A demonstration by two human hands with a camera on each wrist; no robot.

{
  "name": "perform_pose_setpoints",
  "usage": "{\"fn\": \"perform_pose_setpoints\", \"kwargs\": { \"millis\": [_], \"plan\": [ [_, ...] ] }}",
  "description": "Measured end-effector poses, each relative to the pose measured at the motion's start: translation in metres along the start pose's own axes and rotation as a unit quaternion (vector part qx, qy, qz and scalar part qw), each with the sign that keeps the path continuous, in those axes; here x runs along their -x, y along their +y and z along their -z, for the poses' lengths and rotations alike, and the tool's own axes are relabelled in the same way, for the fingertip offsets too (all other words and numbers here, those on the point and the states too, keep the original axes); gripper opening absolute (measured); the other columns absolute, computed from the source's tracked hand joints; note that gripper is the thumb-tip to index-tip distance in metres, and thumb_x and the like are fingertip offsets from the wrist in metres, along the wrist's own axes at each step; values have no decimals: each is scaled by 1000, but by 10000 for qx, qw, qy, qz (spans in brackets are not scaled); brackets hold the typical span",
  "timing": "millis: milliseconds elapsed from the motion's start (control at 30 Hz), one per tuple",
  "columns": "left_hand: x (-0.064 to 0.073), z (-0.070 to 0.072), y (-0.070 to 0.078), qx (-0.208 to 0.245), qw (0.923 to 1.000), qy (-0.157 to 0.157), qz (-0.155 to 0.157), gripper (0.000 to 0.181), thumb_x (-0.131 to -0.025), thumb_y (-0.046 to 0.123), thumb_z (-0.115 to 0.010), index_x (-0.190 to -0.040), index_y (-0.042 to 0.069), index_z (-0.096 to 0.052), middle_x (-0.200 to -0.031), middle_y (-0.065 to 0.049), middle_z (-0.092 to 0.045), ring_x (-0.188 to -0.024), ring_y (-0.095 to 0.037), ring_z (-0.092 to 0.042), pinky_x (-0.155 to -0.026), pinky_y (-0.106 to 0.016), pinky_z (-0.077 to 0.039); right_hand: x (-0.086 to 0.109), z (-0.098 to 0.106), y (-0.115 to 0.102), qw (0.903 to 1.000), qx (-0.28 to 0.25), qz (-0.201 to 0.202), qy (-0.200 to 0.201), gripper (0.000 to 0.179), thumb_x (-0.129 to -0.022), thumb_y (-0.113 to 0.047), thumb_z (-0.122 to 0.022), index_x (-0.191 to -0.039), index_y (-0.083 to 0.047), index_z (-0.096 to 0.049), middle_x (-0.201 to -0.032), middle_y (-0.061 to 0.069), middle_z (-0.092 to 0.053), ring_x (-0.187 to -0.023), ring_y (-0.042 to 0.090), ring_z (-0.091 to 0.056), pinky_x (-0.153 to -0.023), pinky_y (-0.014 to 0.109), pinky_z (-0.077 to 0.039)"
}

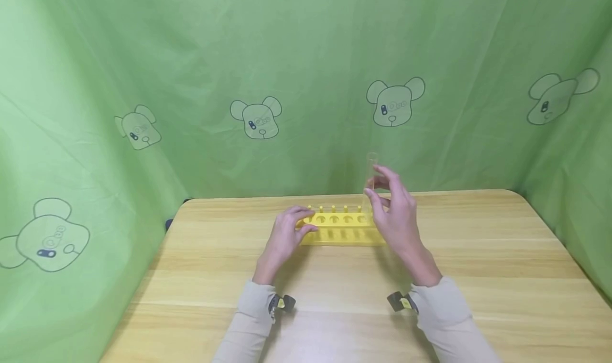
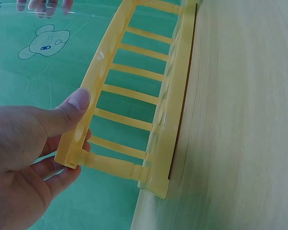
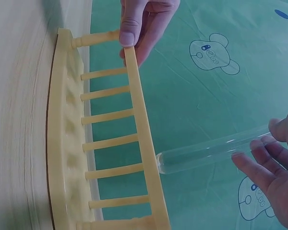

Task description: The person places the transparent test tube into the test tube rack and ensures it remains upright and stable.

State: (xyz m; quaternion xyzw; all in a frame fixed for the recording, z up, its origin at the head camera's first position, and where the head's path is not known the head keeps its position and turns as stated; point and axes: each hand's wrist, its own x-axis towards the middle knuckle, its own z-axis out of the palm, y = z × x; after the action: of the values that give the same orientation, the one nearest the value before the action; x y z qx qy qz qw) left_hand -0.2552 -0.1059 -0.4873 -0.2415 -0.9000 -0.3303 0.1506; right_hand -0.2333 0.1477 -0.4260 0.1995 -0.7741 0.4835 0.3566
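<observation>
A yellow test tube rack (image 1: 341, 241) stands upright on the wooden table, with one row of round holes on top and a row of pegs behind. My left hand (image 1: 286, 230) grips the left end of its upper plate, thumb on the near side, as the left wrist view shows with the thumb (image 2: 79, 99). Between thumb and fingers, my right hand (image 1: 400, 219) pinches a clear test tube (image 3: 201, 154), held upright over the right part of the rack. The tube's lower end is right at the upper plate (image 3: 143, 122); its rim points up.
The wooden table (image 1: 330, 299) extends in front of the rack and to both sides. Green cloth (image 1: 315, 60) with printed bear heads hangs behind the table and along its left and right sides. Both wrists wear small dark devices (image 1: 287, 303).
</observation>
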Motion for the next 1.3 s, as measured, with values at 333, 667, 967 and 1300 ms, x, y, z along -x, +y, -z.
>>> {"fn": "perform_pose_setpoints", "kwargs": {
  "millis": [333,667,967,1300],
  "plan": [
    [0,2,3,-12,10000,5,-10,40,-86,18,-82,-121,1,-72,-126,-16,-70,-120,-29,-65,-108,-36,-50,-1,-4,-1,9998,-166,-69,-31,55,-92,12,-67,-144,-1,-50,-111,20,-67,-105,33,-67,-85,12,-56],
    [0,4,5,4,10000,-28,62,41,-86,18,-82,-121,0,-72,-126,-16,-70,-120,-30,-65,-109,-36,-50,-3,-9,-3,9997,-205,25,-93,56,-92,11,-69,-143,0,-50,-110,19,-67,-105,32,-68,-84,16,-58],
    [0,4,5,15,9999,-55,132,41,-86,20,-81,-121,1,-72,-126,-16,-69,-120,-29,-65,-108,-34,-50,-5,-14,-6,9993,-335,58,-144,55,-92,12,-68,-143,0,-50,-110,19,-67,-105,32,-68,-84,15,-57],
    [0,4,4,83,9999,-56,104,40,-86,18,-82,-121,1,-72,-126,-18,-69,-121,-30,-65,-109,-37,-50,-4,-20,-8,9993,-315,57,-190,55,-92,11,-69,-143,1,-50,-110,19,-67,-105,31,-68,-82,15,-58]
  ]
}}
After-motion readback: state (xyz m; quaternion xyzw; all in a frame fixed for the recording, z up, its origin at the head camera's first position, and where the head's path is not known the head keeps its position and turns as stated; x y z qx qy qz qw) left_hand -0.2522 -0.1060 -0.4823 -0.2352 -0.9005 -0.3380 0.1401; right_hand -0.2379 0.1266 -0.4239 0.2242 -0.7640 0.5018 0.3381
